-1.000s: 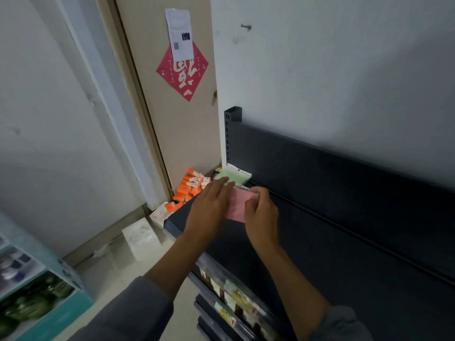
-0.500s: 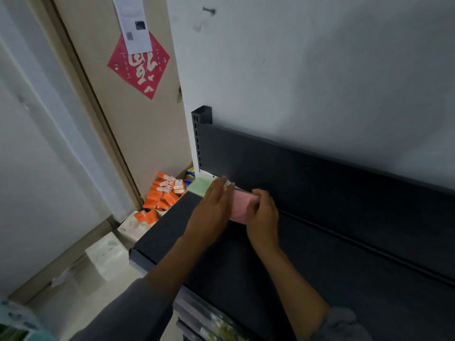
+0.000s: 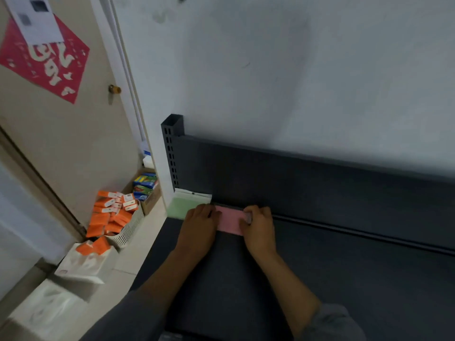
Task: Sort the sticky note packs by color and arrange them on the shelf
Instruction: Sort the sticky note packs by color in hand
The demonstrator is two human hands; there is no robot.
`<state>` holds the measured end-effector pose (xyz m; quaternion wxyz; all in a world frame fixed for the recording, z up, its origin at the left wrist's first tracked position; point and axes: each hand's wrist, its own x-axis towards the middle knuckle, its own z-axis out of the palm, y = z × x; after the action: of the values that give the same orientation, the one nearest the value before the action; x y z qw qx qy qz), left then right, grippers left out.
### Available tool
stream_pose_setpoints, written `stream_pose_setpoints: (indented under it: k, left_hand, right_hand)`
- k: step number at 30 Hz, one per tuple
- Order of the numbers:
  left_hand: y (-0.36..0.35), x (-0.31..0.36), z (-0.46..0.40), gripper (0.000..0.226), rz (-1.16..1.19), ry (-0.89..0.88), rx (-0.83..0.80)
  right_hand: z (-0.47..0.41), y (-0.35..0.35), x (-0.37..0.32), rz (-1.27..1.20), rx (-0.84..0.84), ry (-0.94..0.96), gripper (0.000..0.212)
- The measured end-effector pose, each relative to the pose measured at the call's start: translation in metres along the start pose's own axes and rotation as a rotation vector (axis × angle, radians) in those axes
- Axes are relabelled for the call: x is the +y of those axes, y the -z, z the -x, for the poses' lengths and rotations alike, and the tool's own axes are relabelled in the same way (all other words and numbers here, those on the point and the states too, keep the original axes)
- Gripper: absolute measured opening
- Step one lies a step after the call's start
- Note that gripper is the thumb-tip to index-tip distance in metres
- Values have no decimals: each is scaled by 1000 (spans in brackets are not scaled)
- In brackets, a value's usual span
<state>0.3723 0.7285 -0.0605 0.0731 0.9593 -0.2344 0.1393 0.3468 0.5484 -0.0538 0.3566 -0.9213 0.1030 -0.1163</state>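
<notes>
Both hands are on the pink pack (image 3: pixel 230 222), which lies flat on the dark shelf (image 3: pixel 344 279) right up against its back panel (image 3: pixel 307 178). The left hand (image 3: pixel 198 226) covers the pack's left edge with fingers curled over it, and the right hand (image 3: pixel 259 228) grips the right edge, fingertips pinched on the corner. Just left of the pink pack, at the shelf's back-left corner, sits the green pack (image 3: pixel 181 206), touching or very nearly touching the left hand, with a white-edged pack (image 3: pixel 193 193) behind it against the panel. Off the shelf's left end, down on the floor, a white basket (image 3: pixel 128 230) is heaped with orange boxes (image 3: pixel 110 215), and a cardboard box (image 3: pixel 151 200) of blue and green packets stands behind it by the door (image 3: pixel 61 143).
</notes>
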Motion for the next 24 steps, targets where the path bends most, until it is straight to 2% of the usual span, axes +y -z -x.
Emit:
stream_pose_setpoints:
  k: [5,15,19,24]
  left_hand:
    - [2,-9,-5,50,10,-26,4]
    - [-5,-3,-11,43,38,-37,49]
    - [-12,11,-14,39,65,-29,52]
    - [-16,22,-13,37,74,-41,71]
  right_hand:
    - [-5,-9,-5,65,26,36,22]
    - [8,0,-2,49,73,25,28]
    - [16,11,11,152,19,50,34]
    - [21,21,21,200,48,10,36]
